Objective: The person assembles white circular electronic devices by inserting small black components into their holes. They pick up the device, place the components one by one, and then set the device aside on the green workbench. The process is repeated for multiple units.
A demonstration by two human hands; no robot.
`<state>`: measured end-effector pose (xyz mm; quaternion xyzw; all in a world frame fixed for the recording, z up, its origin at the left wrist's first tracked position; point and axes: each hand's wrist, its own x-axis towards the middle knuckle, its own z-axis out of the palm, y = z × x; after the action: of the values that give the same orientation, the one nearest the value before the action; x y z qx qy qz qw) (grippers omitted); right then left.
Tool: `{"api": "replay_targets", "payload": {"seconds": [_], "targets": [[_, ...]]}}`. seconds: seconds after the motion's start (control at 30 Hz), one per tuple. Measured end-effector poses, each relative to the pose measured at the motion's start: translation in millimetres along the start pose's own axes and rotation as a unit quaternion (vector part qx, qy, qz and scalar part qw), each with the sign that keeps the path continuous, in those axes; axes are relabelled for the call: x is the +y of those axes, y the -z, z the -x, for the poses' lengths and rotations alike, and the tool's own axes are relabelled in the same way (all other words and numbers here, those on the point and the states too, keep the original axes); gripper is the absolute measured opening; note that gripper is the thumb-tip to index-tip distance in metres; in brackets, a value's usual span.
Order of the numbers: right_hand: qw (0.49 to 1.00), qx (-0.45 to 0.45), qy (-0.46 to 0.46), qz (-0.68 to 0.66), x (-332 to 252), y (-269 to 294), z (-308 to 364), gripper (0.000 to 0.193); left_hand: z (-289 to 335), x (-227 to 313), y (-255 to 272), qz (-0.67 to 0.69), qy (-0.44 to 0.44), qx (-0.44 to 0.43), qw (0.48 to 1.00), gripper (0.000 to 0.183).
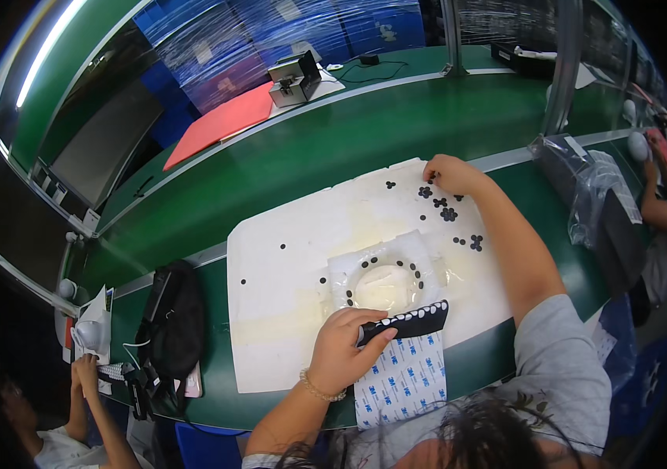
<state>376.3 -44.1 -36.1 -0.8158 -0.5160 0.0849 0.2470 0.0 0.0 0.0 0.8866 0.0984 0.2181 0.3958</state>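
In the head view, the person's left hand [351,344] is closed around one end of a black strip [421,321], thumb in front and fingers behind. The strip slants up to the right over the near edge of a white ring-shaped piece [341,267], and a row of white oval spots runs along its upper edge. Just below it shows a white sheet with blue print [396,388]; I can't tell whether the two are joined. A beaded bracelet [321,391] circles that wrist.

The right hand [452,173] reaches out to the far right corner of a big white board [271,313], its fingers bent down and drawn close together over small black dots. Whether one is pinched there, I can't make out.

The ring lies on the board, right of its middle, with a pale round centre. Black dots sit spaced along its inner rim, in pairs and threes. More black dots [448,214] cluster near the right hand, and a few lie singly toward the left of the board. The board rests on a green table [216,344], with a black bag [173,324] to its left.
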Motion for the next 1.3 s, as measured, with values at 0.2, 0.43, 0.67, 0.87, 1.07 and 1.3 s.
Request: {"api": "replay_targets", "payload": {"seconds": [0.2, 0.43, 0.67, 0.87, 1.07, 1.3], "targets": [[1.0, -0.016, -0.008, 0.002, -11.3, -0.2, 1.3, 0.013, 0.2, -2.6, 3.3, -0.005, -0.02, 0.012, 1.0, 0.021], [1.0, -0.014, -0.018, 0.0, -9.1, 0.4, 2.0, 0.012, -0.8, -1.3, 0.6, -0.002, -0.017, 0.006, 1.0, 0.021], [1.0, -0.011, -0.009, -0.007, -5.9, -1.3, 1.1, 0.012, -0.1, -3.0, -1.8, 0.004, -0.016, 0.013, 1.0, 0.021], [1.0, -0.004, 0.006, 0.006, -7.1, -1.1, 1.2, 0.013, -0.7, -1.4, -0.5, 0.0, -0.019, 0.012, 1.0, 0.021], [1.0, -0.009, -0.003, 0.009, -7.4, -1.6, 0.1, 0.012, -0.3, -1.4, -0.7, -0.001, -0.022, 0.012, 1.0, 0.022], [1.0, 0.0, -0.007, 0.009, -9.1, -1.9, 1.3, 0.012, -0.1, -2.3, -1.1, 0.001, -0.015, 0.01, 1.0, 0.022]]}}
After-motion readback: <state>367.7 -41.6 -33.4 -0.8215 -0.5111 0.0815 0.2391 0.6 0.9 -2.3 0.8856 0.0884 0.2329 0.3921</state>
